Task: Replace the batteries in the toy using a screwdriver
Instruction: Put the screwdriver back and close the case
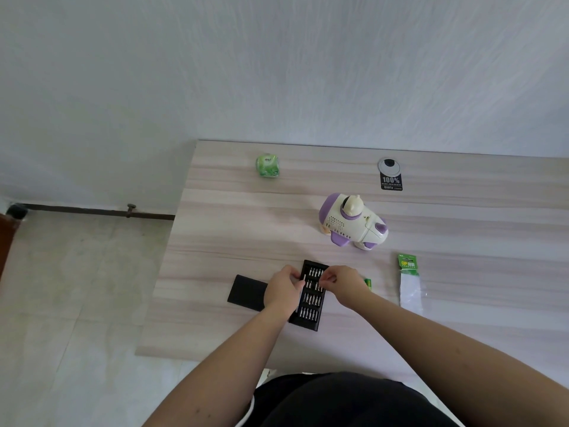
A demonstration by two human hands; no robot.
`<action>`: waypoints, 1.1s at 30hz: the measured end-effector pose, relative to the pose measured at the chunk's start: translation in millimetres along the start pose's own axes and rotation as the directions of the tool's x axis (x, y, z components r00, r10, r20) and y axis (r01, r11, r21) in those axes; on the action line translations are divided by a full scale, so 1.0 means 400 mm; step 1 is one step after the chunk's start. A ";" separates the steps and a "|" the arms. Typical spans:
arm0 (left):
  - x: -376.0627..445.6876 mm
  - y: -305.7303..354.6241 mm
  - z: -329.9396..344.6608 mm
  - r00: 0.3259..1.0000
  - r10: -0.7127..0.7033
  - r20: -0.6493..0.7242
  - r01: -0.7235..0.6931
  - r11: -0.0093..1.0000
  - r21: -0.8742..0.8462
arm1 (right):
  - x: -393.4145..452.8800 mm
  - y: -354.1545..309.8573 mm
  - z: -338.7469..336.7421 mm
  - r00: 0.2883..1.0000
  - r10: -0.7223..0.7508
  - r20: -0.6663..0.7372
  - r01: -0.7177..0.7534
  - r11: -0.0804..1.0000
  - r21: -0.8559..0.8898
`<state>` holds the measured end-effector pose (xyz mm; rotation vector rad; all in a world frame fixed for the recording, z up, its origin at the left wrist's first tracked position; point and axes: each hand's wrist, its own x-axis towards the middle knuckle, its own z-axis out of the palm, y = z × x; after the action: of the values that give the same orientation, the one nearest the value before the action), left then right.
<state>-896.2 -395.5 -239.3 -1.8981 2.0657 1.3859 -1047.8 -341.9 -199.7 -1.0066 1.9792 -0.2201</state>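
You are at the tool-picking step: both hands work over the bit tray [308, 298]. Your left hand [281, 288] curls at its edge and your right hand [341, 282] pinches above the bits (what either grips, I cannot tell). The toy [352, 222] stands well apart, unopened; next, seat a matching bit.

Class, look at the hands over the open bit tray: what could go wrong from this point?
1. The right hand pinches something tiny over the bit tray; it could drop and roll off the table.
2. The left hand could tip the tray, spilling bits.
3. The toy stands unsteadied.
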 end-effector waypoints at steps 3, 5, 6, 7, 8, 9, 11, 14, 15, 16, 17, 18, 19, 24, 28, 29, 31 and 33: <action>-0.001 0.004 -0.002 1.000 -0.003 0.009 0.003 1.000 0.000 | 0.006 0.000 -0.005 1.000 -0.010 -0.007 0.010 1.000 0.011; 0.000 0.002 -0.006 1.000 0.006 0.016 -0.006 1.000 0.017 | 0.007 -0.001 -0.004 1.000 -0.030 -0.003 0.030 0.999 -0.017; 0.001 0.000 -0.007 1.000 0.014 0.017 -0.014 1.000 0.025 | 0.007 -0.003 -0.003 0.999 -0.039 -0.002 0.039 0.999 -0.028; 0.001 -0.003 -0.009 1.000 0.024 0.016 -0.024 0.999 0.028 | 0.008 -0.005 0.000 0.999 -0.046 0.000 0.046 0.998 -0.035; 0.000 -0.006 -0.009 0.999 0.032 0.016 -0.033 0.999 0.026 | 0.010 -0.008 0.003 0.999 -0.049 0.004 0.049 0.998 -0.037; 0.000 -0.008 -0.008 0.999 0.037 0.017 -0.037 0.999 0.015 | 0.012 -0.009 0.007 0.999 -0.049 0.011 0.049 0.998 -0.040; -0.004 -0.012 -0.004 0.999 0.041 0.019 -0.041 0.999 -0.010 | 0.018 -0.010 0.012 0.999 -0.039 0.020 0.040 0.998 -0.046; -0.011 -0.014 0.000 0.998 0.063 0.006 -0.063 0.998 -0.001 | 0.024 -0.010 0.018 0.999 -0.040 0.017 0.041 0.997 -0.071; -0.013 -0.016 0.001 0.997 0.073 0.006 -0.073 0.997 0.012 | 0.025 -0.010 0.020 0.999 -0.043 0.015 0.044 0.996 -0.078; -0.015 -0.016 0.001 0.997 0.077 0.012 -0.077 0.997 0.021 | 0.027 -0.010 0.021 0.999 -0.042 0.014 0.043 0.996 -0.076; -0.016 -0.016 0.000 0.997 0.078 0.020 -0.078 0.997 0.025 | 0.029 -0.010 0.022 0.999 -0.041 0.012 0.042 0.997 -0.069; -0.016 -0.016 0.000 0.997 0.075 0.027 -0.076 0.997 0.027 | 0.033 -0.008 0.024 0.999 -0.039 0.010 0.040 0.997 -0.064; -0.016 -0.016 0.000 0.997 0.071 0.032 -0.072 0.997 0.028 | 0.036 -0.007 0.026 0.999 -0.037 0.008 0.038 0.997 -0.068; -0.017 -0.012 0.003 0.997 0.067 0.028 -0.068 0.997 0.043 | 0.045 -0.005 0.034 1.000 -0.020 -0.008 0.020 0.998 -0.063; -0.016 -0.007 0.004 0.998 0.063 0.024 -0.065 0.996 0.058 | 0.045 0.003 0.048 0.998 -0.020 -0.066 0.017 0.999 -0.040; -0.015 -0.006 0.004 0.998 0.061 0.023 -0.063 0.996 0.062 | 0.045 0.005 0.051 0.996 -0.017 -0.085 0.015 1.000 -0.027; -0.015 -0.005 0.004 0.998 0.060 0.019 -0.061 0.996 0.070 | 0.041 0.007 0.055 0.992 -0.020 -0.127 0.020 1.000 0.000; -0.013 -0.007 0.004 0.998 0.061 0.017 -0.062 0.995 0.078 | 0.033 0.014 0.057 0.982 -0.035 -0.186 0.040 0.999 0.023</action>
<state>-893.5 -389.9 -239.0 -1.8043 2.1551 1.3054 -1037.4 -342.8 -224.4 -1.0380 2.1202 -0.3722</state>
